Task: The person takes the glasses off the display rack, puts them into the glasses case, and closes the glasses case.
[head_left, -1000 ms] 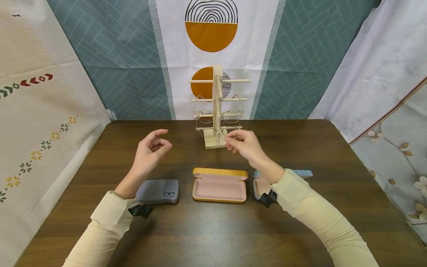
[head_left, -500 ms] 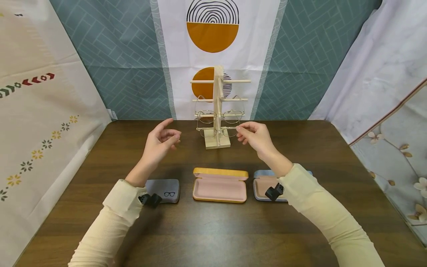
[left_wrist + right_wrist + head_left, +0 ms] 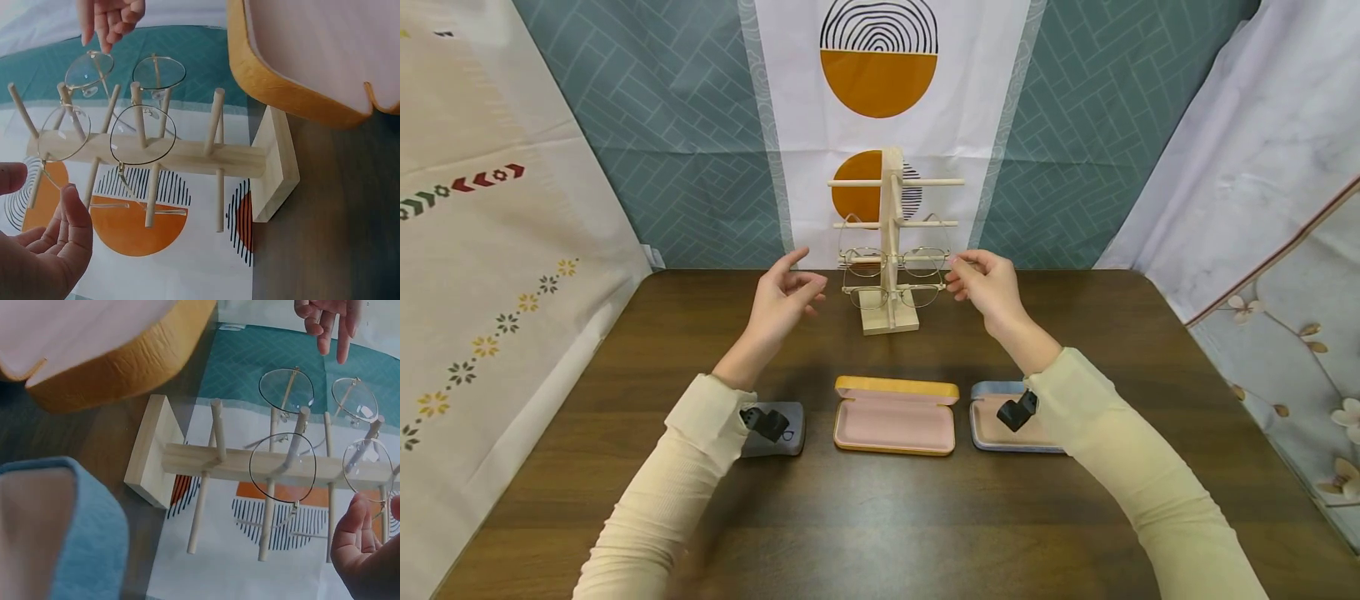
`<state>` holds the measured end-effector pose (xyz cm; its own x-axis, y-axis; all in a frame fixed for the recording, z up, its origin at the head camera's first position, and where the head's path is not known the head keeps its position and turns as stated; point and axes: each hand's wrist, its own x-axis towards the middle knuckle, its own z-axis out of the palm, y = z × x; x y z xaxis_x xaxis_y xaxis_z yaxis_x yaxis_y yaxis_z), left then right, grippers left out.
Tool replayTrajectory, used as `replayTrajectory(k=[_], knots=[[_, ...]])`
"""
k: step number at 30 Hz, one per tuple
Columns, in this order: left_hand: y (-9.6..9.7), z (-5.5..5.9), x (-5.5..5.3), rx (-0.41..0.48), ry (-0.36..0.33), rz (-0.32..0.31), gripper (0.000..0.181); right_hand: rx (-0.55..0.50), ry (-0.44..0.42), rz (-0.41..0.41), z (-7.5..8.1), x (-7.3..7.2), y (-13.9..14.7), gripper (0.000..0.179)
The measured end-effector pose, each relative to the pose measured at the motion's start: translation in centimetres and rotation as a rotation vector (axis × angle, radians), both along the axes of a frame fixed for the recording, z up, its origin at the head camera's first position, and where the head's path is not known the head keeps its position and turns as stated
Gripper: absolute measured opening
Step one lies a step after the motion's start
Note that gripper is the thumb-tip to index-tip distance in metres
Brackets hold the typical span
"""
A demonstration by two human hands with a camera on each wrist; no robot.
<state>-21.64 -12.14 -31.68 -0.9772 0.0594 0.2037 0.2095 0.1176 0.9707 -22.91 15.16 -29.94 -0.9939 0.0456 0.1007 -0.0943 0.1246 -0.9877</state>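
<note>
While both my arms reach over the counter (image 3: 880, 517), my right grip (image 3: 988, 287) sits at the right end of the upper glasses (image 3: 923, 262). Its thumb and fingertips look parted in the right wrist view, with the hinge showing between them; whether skin meets wire there I cannot tell. My left grip (image 3: 782, 296) is just beside the left end of the same glasses, a small gap showing in the head view. Its thumb and forefinger are apart in a loose curve.

The upper glasses, thin-rimmed with round lenses, hang on the wooden stand (image 3: 892, 162), near the counter's far edge. Right under them, on the same stand, hang the lower glasses (image 3: 922, 296).

Nearer to me, three cases lie in a row. At the left is the grey case (image 3: 793, 443), closed and partly hidden by my arm and its black wrist camera (image 3: 767, 423). The yellow case (image 3: 895, 389) lies in the middle, open, its lid raised on the far side and its pale pink lining showing. At the right is the blue case (image 3: 996, 388), open too, my right sleeve (image 3: 1082, 417) covering part of it. Cloth (image 3: 1052, 125) with green panels hangs at the far side.
</note>
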Motion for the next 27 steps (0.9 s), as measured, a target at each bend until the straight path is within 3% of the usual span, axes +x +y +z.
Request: replayTrajectory(k=[10,21,27], knots=[[1.4,1.1,-2.2,0.082,-0.072,0.047,0.047,-0.079,-0.001,-0.023,0.8,-1.5,-0.2,0.030],[2.8,1.9,-4.1,0.179,-0.161,0.026,0.044,-0.072,-0.037,-0.034,1.3,-2.2,-0.5,0.030],[3.4,2.0,-4.4,0.212,-0.147,0.001,0.042,-0.012,-0.031,-0.018,1.6,-2.4,-0.6,0.031]])
